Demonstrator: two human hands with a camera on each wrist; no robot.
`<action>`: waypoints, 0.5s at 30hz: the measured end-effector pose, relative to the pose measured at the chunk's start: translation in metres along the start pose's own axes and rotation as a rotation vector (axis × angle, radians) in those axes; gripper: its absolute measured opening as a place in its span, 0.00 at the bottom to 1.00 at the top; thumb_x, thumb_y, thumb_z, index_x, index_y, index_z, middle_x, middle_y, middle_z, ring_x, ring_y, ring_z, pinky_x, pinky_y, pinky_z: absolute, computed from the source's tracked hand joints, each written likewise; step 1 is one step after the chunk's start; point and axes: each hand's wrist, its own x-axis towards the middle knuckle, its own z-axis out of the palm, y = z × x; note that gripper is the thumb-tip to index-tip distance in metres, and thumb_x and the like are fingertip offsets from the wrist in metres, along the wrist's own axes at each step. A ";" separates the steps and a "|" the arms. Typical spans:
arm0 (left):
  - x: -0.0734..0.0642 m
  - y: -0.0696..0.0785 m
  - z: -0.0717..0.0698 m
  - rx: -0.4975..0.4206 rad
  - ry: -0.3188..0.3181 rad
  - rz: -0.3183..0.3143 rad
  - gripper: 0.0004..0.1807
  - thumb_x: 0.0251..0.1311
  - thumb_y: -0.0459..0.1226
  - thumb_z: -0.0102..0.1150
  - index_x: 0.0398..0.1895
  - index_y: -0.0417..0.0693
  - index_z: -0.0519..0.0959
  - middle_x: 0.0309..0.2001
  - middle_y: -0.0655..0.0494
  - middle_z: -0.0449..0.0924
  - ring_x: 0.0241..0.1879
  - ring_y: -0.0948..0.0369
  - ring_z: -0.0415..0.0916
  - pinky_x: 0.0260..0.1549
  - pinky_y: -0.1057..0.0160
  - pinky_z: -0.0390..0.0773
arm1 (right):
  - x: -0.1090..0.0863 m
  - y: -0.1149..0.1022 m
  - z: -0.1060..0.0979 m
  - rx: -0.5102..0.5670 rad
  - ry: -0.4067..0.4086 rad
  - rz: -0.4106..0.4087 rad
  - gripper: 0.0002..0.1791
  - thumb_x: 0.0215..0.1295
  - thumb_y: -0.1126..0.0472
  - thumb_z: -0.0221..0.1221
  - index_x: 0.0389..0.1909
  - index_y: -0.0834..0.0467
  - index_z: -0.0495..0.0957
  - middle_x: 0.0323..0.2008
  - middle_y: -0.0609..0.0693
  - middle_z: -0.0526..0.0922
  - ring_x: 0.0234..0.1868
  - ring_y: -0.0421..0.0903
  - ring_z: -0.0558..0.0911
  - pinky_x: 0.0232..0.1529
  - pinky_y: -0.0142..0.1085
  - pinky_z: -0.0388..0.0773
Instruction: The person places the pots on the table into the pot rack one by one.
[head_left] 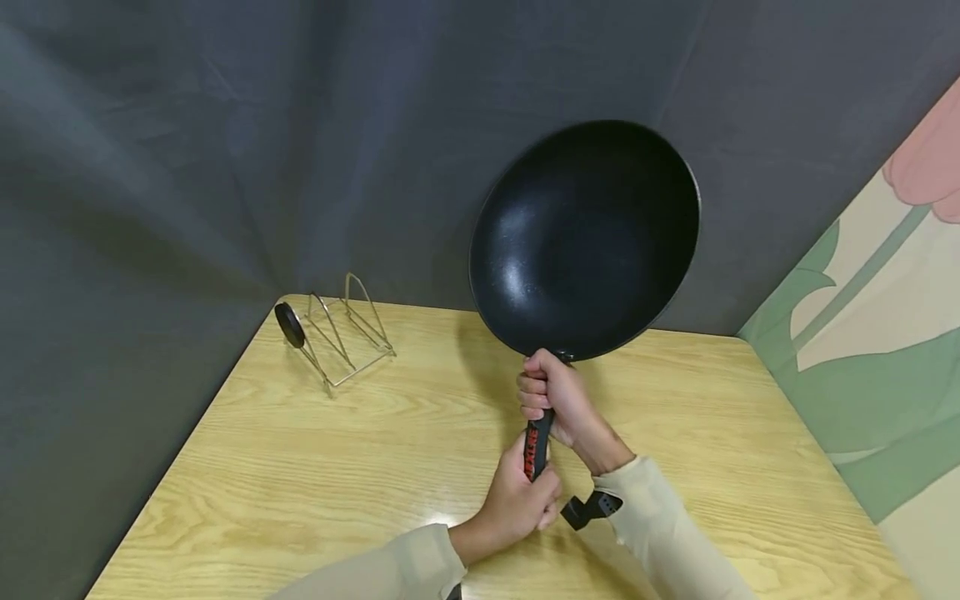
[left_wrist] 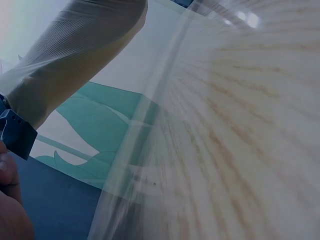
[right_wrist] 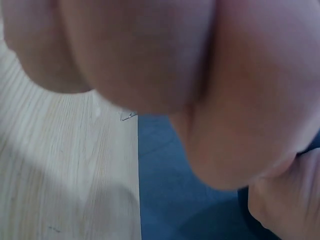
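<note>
Dark grey cloth (head_left: 375,167) hangs behind the bench (head_left: 375,433) and down its left side; the bench top is pale, wood-grained, with a shine at the near side. Along the right edge, a printed hanging (head_left: 862,350): pink petals, green leaves, cream ground.

Far left corner of bench: a wire rack (head_left: 339,346) of thin metal, upright loops standing from a rectangular base. Round black piece (head_left: 289,325) at its left end.

Right of the middle, one person at work from the near edge, pale sleeves (head_left: 405,562), a black device (head_left: 592,508) by the right wrist. Both hands are on a black wok (head_left: 585,242). It is held up over the bench, bowl uppermost, inner face turned toward the person; from where I stand it hides part of the far edge. Whether its back touches the cloth, I cannot tell. A soft shadow falls on the wood to its left.

Right hand (head_left: 562,396): fingers curled closely round the black handle (head_left: 537,442), just below the rim. Left hand (head_left: 517,500): wrapped round the handle's lower end, thumb along its side. Between the two grips, red lettering shows on the handle.
</note>
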 end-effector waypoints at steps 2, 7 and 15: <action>-0.001 0.001 -0.001 -0.009 0.013 0.014 0.09 0.59 0.19 0.42 0.40 0.25 0.55 0.17 0.56 0.64 0.07 0.67 0.61 0.04 0.67 0.61 | 0.002 0.001 0.003 -0.021 0.002 0.009 0.19 0.72 0.65 0.39 0.18 0.50 0.54 0.13 0.39 0.57 0.11 0.32 0.60 0.12 0.23 0.59; -0.002 0.005 -0.004 -0.035 0.033 0.055 0.07 0.60 0.18 0.40 0.37 0.29 0.56 0.17 0.56 0.63 0.08 0.67 0.60 0.04 0.67 0.60 | 0.009 0.000 0.014 -0.073 0.015 0.036 0.19 0.71 0.64 0.41 0.17 0.50 0.54 0.14 0.39 0.56 0.11 0.32 0.60 0.12 0.24 0.59; -0.004 0.008 -0.006 -0.089 0.079 0.067 0.05 0.66 0.22 0.39 0.39 0.30 0.55 0.16 0.58 0.62 0.07 0.67 0.59 0.04 0.67 0.60 | 0.017 0.001 0.027 -0.151 0.036 0.066 0.19 0.69 0.64 0.44 0.17 0.50 0.54 0.15 0.40 0.54 0.12 0.33 0.60 0.12 0.24 0.59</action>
